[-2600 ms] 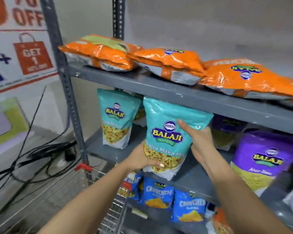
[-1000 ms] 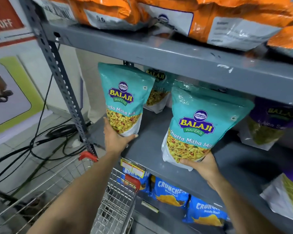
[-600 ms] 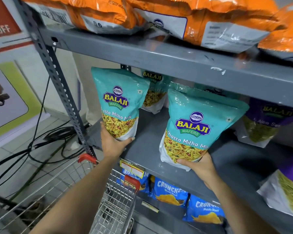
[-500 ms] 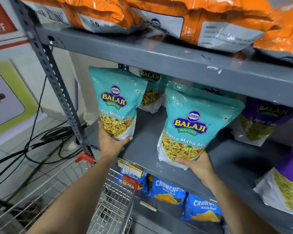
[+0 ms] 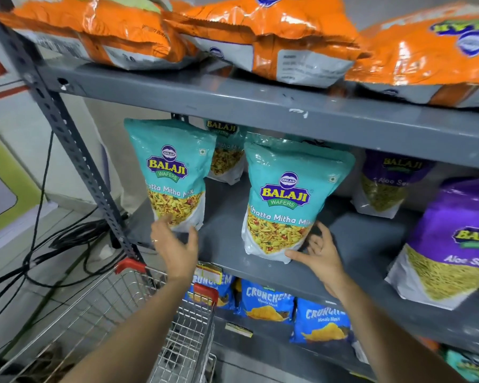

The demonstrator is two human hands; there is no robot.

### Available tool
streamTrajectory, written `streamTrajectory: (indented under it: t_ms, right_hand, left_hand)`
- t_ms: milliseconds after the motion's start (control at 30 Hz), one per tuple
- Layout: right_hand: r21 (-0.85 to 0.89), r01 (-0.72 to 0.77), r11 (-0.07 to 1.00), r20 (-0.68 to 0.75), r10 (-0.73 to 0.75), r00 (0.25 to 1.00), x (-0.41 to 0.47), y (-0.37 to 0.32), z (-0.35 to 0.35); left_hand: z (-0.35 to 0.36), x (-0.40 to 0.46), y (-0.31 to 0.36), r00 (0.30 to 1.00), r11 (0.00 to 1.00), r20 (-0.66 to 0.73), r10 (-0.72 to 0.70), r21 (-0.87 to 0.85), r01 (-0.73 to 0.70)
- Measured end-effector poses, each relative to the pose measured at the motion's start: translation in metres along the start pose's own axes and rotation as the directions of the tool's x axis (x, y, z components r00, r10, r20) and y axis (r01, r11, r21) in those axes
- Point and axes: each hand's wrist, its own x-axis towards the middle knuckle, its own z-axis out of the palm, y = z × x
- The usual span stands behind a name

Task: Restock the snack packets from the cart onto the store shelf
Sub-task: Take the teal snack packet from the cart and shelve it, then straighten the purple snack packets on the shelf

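Two teal Balaji Khatta Mitha Mix packets stand upright on the grey middle shelf point(image 5: 227, 214). The left packet point(image 5: 169, 172) is near the shelf's left end and the right packet point(image 5: 291, 200) stands beside it. My left hand point(image 5: 174, 247) hovers just below the left packet's bottom edge, fingers spread, holding nothing. Fingers apart, my right hand point(image 5: 320, 252) is at the right packet's lower right corner, its thumb touching the bottom edge. A third teal packet point(image 5: 226, 150) stands behind, partly hidden. The wire cart point(image 5: 116, 313) with red corners is below my left arm.
Orange packets point(image 5: 263, 31) lie flat on the top shelf. Purple Aloo Sev packets point(image 5: 459, 239) stand at the right of the middle shelf. Blue Crunchem packets point(image 5: 266, 299) fill the lower shelf. A slotted grey upright point(image 5: 75, 150) and black floor cables point(image 5: 53, 244) are at the left.
Both hands have let go of the teal packets, which now stand on the shelf by themselves. My fingers have opened and drawn slightly back from the packets' bottoms.
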Motion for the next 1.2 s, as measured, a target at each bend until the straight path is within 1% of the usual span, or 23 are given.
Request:
streamTrajectory:
  t_ms: [67, 100, 167, 200, 267, 300, 367, 433, 467, 500, 533, 600, 633, 700, 733, 800, 833, 867, 933, 1000, 1133, 1200]
  right_hand:
    - [0.018, -0.003, 1.0, -0.067, 0.004, 0.998, -0.016, -0.001, -0.013]
    - [0.018, 0.006, 1.0, -0.107, -0.004, 0.994, -0.025, -0.001, -0.021]
    - [0.018, 0.029, 0.999, -0.203, -0.024, 0.979, -0.046, -0.001, -0.04]
    - [0.011, 0.044, 0.999, -0.25, -0.04, 0.967, -0.054, 0.0, -0.054]
    - [-0.057, 0.073, 0.996, -0.333, -0.088, 0.939, -0.071, 0.0, -0.084]
    - [-0.087, 0.093, 0.992, -0.387, -0.119, 0.914, -0.079, 0.001, -0.102]
    - [-0.074, 0.125, 0.989, -0.491, -0.145, 0.859, -0.095, 0.005, -0.139]
    - [-0.076, 0.137, 0.988, -0.574, -0.156, 0.804, -0.112, 0.014, -0.178]
    - [-0.094, 0.143, 0.985, -0.621, -0.17, 0.765, -0.12, 0.02, -0.203]
    - [-0.106, 0.135, 0.985, -0.671, -0.171, 0.722, -0.127, 0.027, -0.223]
    - [-0.126, 0.126, 0.984, -0.707, -0.178, 0.684, -0.131, 0.034, -0.236]
    - [-0.149, 0.113, 0.982, -0.792, -0.187, 0.581, -0.143, 0.048, -0.275]
    - [-0.164, 0.093, 0.982, -0.817, -0.188, 0.545, -0.145, 0.053, -0.296]
    - [-0.194, 0.028, 0.981, -0.829, -0.179, 0.53, -0.145, 0.059, -0.334]
    - [-0.218, -0.001, 0.976, -0.819, -0.182, 0.544, -0.143, 0.059, -0.351]
    - [-0.255, -0.043, 0.966, -0.772, -0.177, 0.61, -0.136, 0.059, -0.379]
    - [-0.263, -0.064, 0.963, -0.751, -0.163, 0.64, -0.131, 0.061, -0.389]
    - [-0.268, -0.074, 0.961, -0.735, -0.154, 0.66, -0.125, 0.062, -0.396]
    - [-0.26, -0.068, 0.963, -0.725, -0.149, 0.672, -0.115, 0.066, -0.404]
    - [-0.267, -0.043, 0.963, -0.728, -0.172, 0.664, -0.107, 0.069, -0.408]
    - [-0.284, -0.016, 0.959, -0.755, -0.214, 0.62, -0.103, 0.075, -0.405]
    - [-0.296, -0.003, 0.955, -0.754, -0.232, 0.614, -0.102, 0.075, -0.401]
  left_hand:
    - [0.006, -0.023, 0.024, 0.99, 0.993, 0.089, 0.112, -0.044, -0.108]
    - [0.011, -0.036, 0.035, 0.972, 0.982, 0.149, 0.181, -0.078, -0.171]
    - [0.025, -0.064, 0.057, 0.909, 0.948, 0.273, 0.314, -0.153, -0.281]
    - [0.033, -0.078, 0.069, 0.871, 0.931, 0.336, 0.359, -0.191, -0.31]
    - [0.053, -0.108, 0.092, 0.791, 0.908, 0.452, 0.414, -0.269, -0.322]
    - [0.064, -0.123, 0.104, 0.751, 0.898, 0.497, 0.434, -0.309, -0.314]
    - [0.089, -0.152, 0.132, 0.688, 0.891, 0.575, 0.443, -0.365, -0.269]
    - [0.115, -0.182, 0.157, 0.644, 0.901, 0.638, 0.423, -0.373, -0.221]
    - [0.13, -0.201, 0.174, 0.633, 0.908, 0.659, 0.405, -0.371, -0.195]
    - [0.14, -0.217, 0.187, 0.627, 0.922, 0.686, 0.369, -0.356, -0.152]
    - [0.148, -0.226, 0.194, 0.626, 0.944, 0.723, 0.292, -0.321, -0.07]
    - [0.165, -0.256, 0.213, 0.599, 0.955, 0.784, 0.16, -0.277, 0.107]
    - [0.175, -0.269, 0.22, 0.598, 0.942, 0.789, 0.139, -0.291, 0.165]
    - [0.193, -0.289, 0.229, 0.63, 0.925, 0.771, 0.095, -0.301, 0.23]
    - [0.196, -0.297, 0.235, 0.647, 0.934, 0.76, 0.056, -0.269, 0.235]
    - [0.199, -0.308, 0.243, 0.693, 0.968, 0.721, -0.01, -0.167, 0.188]
    - [0.202, -0.313, 0.244, 0.712, 0.977, 0.702, -0.011, -0.143, 0.156]
    - [0.205, -0.316, 0.245, 0.721, 0.98, 0.693, -0.008, -0.137, 0.142]
    - [0.213, -0.318, 0.243, 0.728, 0.976, 0.685, -0.015, -0.149, 0.16]
    - [0.218, -0.316, 0.241, 0.741, 0.968, 0.671, -0.028, -0.168, 0.188]
    - [0.219, -0.302, 0.228, 0.758, 0.967, 0.652, 0.008, -0.197, 0.159]
    - [0.218, -0.293, 0.221, 0.764, 0.967, 0.645, 0.003, -0.196, 0.161]
